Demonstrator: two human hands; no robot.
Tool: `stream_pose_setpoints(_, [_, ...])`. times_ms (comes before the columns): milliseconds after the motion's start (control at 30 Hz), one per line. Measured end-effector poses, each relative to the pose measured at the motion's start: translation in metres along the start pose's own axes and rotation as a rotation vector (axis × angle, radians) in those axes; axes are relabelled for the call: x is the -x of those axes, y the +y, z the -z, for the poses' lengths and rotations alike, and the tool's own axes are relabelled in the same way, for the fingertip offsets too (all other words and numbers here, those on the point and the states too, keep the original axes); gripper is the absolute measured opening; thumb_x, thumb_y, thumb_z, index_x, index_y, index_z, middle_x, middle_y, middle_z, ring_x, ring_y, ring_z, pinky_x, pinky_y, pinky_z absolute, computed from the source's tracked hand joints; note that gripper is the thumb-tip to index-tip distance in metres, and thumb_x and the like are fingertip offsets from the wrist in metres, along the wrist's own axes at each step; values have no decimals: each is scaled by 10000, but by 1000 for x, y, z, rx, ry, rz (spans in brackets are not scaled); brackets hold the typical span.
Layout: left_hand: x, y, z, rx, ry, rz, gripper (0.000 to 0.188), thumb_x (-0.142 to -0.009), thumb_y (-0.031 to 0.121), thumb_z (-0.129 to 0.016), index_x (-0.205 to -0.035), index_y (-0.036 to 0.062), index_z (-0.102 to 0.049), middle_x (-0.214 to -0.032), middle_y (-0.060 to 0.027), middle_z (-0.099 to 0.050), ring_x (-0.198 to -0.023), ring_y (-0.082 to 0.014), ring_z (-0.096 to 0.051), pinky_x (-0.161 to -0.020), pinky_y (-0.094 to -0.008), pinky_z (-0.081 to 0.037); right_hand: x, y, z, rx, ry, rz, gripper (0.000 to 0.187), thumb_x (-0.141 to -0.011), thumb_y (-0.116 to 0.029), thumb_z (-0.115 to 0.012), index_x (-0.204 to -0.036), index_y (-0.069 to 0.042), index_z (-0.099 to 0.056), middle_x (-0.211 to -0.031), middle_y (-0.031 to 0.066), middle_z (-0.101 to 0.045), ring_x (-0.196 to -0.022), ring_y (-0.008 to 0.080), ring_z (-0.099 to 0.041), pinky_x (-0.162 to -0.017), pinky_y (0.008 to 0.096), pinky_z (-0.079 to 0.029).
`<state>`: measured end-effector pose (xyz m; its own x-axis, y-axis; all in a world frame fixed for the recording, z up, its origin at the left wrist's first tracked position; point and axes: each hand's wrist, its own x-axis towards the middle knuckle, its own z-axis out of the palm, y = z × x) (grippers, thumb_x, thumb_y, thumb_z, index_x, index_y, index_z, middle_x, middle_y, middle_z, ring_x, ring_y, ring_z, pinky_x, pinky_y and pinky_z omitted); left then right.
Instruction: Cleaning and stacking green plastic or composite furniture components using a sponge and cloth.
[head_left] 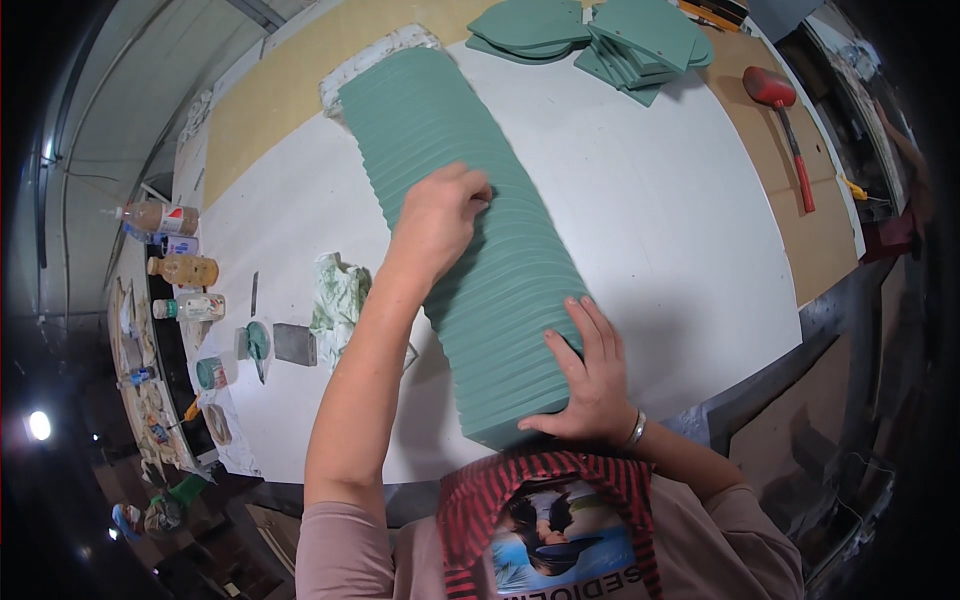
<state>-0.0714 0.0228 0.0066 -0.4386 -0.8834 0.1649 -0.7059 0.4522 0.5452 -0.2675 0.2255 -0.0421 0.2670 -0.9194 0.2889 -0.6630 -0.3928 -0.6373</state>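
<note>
A long row of thin green boards (480, 230), packed face to face with wavy top edges, runs from close to my body toward the far left of the white table (680, 230). Over the middle of this row my left hand (440, 215) is closed, its fingertips pinched together. Whatever those fingers may hold is hidden. My right hand (590, 375) lies with spread fingers on the row's right side at the near end, its thumb across the end board. White crumpled material (385, 60) borders the far end.
Left of the row are a green-stained cloth (338, 300), a grey block (295, 344), a spreader with green paste (257, 345) and several bottles (185, 270). More green boards (645, 45) are piled at the back. A red mallet (772, 90) lies on brown board at the right.
</note>
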Motion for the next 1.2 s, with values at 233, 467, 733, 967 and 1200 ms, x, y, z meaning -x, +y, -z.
stream_pose_setpoints(233, [63, -22, 18, 153, 359, 209, 132, -914, -10, -640, -1023, -18, -714, -892, -79, -713, -801, -134, -654, -749, -272, -524, 1, 3, -3, -12, -24, 4, 940, -632, -638, -803, -1304, -20, -581, -1511, 286, -362, -1395, 480, -344, -1108, 596, -295])
stream_pose_setpoints(467, [188, -79, 23, 201, 549, 551, 114, -905, 23, -655, -987, -16, -726, -819, -83, -707, -725, -128, -638, -699, -261, -513, 4, 8, -6, 30, 10, 48, 1036, -627, -623, -831, -1425, -79, -455, -1522, 298, -334, -1385, 524, -330, -1096, 611, -313])
stream_pose_setpoints(733, [342, -210, 79, 171, 1060, 909, 104, -940, 52, -644, -962, -33, -699, -793, -39, -683, -687, -113, -603, -657, -260, -496, -4, -1, -9, 17, 15, 95, 1087, -593, -592, -861, -1428, -53, -422, -1526, 333, -316, -1371, 533, -360, -1081, 619, -328])
stream_pose_setpoints(967, [341, -285, 136, -619, 764, 979, 105, -794, 34, -687, -890, 21, -644, -868, -164, -677, -836, -348, -641, -794, -430, -488, -1, 0, -9, 41, 33, 58, 1061, -582, -599, -868, -1380, -38, -451, -1510, 344, -332, -1366, 537, -365, -1078, 622, -333])
stream_pose_setpoints(1200, [385, -359, 165, -727, 537, 910, 130, -738, -18, -641, -820, 40, -559, -723, -165, -592, -731, -361, -590, -682, -440, -455, -2, 5, -9, 51, 1, 34, 1079, -581, -630, -868, -1385, -36, -465, -1505, 346, -339, -1359, 549, -370, -1083, 622, -326])
